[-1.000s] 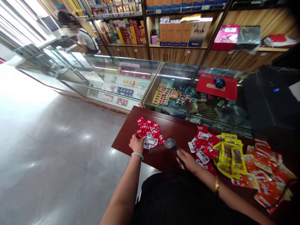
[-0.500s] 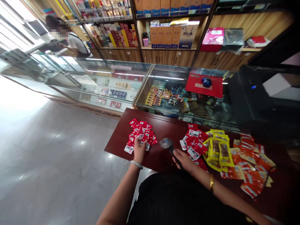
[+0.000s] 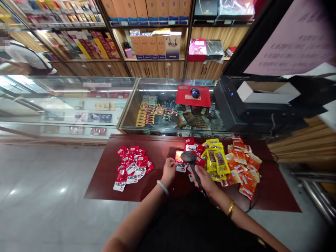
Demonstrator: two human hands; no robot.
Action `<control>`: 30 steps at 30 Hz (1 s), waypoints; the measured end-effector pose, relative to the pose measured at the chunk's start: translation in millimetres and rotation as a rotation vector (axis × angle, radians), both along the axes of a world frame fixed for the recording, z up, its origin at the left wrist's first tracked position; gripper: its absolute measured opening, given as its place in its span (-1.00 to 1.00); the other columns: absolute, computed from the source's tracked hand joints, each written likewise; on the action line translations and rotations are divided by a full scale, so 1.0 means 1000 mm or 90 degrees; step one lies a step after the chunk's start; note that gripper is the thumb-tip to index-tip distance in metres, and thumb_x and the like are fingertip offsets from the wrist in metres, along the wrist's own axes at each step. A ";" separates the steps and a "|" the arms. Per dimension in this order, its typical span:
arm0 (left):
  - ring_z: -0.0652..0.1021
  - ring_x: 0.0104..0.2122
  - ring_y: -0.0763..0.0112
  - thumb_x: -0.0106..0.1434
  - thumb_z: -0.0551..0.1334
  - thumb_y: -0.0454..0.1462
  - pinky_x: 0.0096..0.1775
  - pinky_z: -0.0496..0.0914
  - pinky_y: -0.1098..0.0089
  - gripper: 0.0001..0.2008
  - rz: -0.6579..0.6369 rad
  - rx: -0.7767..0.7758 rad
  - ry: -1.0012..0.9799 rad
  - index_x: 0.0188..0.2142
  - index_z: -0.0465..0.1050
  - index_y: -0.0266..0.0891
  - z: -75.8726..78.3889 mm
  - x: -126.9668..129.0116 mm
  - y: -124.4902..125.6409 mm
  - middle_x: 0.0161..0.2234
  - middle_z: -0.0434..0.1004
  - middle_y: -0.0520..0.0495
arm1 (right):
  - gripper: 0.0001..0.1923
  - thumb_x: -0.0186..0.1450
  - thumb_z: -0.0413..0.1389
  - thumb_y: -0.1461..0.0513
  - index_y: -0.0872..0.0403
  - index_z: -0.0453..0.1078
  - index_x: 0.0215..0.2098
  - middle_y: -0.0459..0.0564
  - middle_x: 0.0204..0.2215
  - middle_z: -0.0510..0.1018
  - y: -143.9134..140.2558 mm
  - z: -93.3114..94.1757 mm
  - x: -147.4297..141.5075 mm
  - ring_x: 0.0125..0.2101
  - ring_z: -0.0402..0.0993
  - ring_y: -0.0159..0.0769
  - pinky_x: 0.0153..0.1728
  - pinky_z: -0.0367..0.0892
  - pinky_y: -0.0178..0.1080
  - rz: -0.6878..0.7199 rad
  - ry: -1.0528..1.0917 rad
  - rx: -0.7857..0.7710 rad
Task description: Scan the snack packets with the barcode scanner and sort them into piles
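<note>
My right hand (image 3: 204,180) grips a dark handheld barcode scanner (image 3: 190,159) with its head over a small red snack packet (image 3: 180,159). That packet is lit by a reddish glow and my left hand (image 3: 169,171) pinches it at its near edge. Both hands are over the dark red table (image 3: 157,189). To the left lies a pile of red packets (image 3: 132,166). Right of the scanner is a mixed heap of red, yellow (image 3: 216,159) and orange packets (image 3: 245,169).
Glass display counters (image 3: 168,105) with goods stand behind the table, and a red mat with a dark mouse (image 3: 194,92) lies on top. A black printer (image 3: 252,105) is at the right. Shelves of boxes line the back wall. Another person (image 3: 23,57) stands far left.
My left hand left the red pile at the left and moved right to a single red packet under the scanner. The view swung right and the scanner's light now falls on that packet.
</note>
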State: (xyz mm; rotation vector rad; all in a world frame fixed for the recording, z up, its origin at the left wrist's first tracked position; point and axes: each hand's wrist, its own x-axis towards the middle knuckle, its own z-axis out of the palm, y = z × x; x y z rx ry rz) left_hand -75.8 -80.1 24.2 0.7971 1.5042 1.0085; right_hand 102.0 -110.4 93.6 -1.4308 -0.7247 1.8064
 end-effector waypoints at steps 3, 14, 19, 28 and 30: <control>0.46 -0.49 0.49 0.14 0.29 -0.20 -0.40 0.32 0.47 -0.76 -0.044 0.012 -0.008 -0.31 0.23 -0.19 -0.003 0.017 0.008 -0.50 0.44 0.08 | -0.48 0.18 0.13 -0.21 0.04 0.21 -0.48 -0.22 -0.66 0.34 -0.001 0.006 0.016 -0.77 0.16 -0.53 -0.75 0.02 -0.41 -0.061 -0.016 -0.013; 0.55 -0.19 0.33 0.13 0.25 -0.37 -0.12 0.41 0.33 -0.73 -0.223 0.088 0.088 -0.13 0.41 -0.21 -0.014 0.053 0.017 -0.15 0.57 -0.13 | -0.48 0.14 0.16 -0.23 0.03 0.25 -0.46 -0.20 -0.64 0.36 -0.006 0.001 0.018 -0.76 0.17 -0.50 -0.75 0.06 -0.38 -0.033 -0.024 -0.042; 0.51 -0.27 0.38 0.18 0.21 -0.34 -0.15 0.38 0.36 -0.91 -0.117 0.071 0.266 -0.29 0.45 -0.22 -0.003 -0.024 0.008 -0.28 0.55 -0.05 | -0.51 0.17 0.16 -0.20 0.03 0.27 -0.40 -0.22 -0.63 0.38 -0.005 -0.005 0.000 -0.76 0.18 -0.52 -0.74 0.07 -0.40 0.048 -0.012 -0.064; 0.40 -0.03 0.01 0.15 0.29 -0.06 0.00 0.25 0.12 -0.56 0.047 -0.112 0.731 -0.07 0.36 -0.28 0.015 -0.161 -0.035 -0.10 0.45 -0.29 | -0.51 0.21 0.10 -0.21 0.01 0.21 -0.38 -0.25 -0.64 0.34 -0.002 -0.016 -0.059 -0.77 0.17 -0.51 -0.74 0.06 -0.39 0.213 -0.003 -0.047; 0.36 0.02 -0.08 0.12 0.30 -0.03 0.00 0.22 0.09 -0.47 0.007 -0.156 0.764 -0.01 0.33 -0.28 0.014 -0.165 -0.037 -0.01 0.40 -0.34 | -0.50 0.19 0.10 -0.22 0.01 0.22 -0.34 -0.25 -0.65 0.34 -0.003 -0.015 -0.069 -0.78 0.17 -0.50 -0.75 0.05 -0.39 0.241 -0.003 -0.048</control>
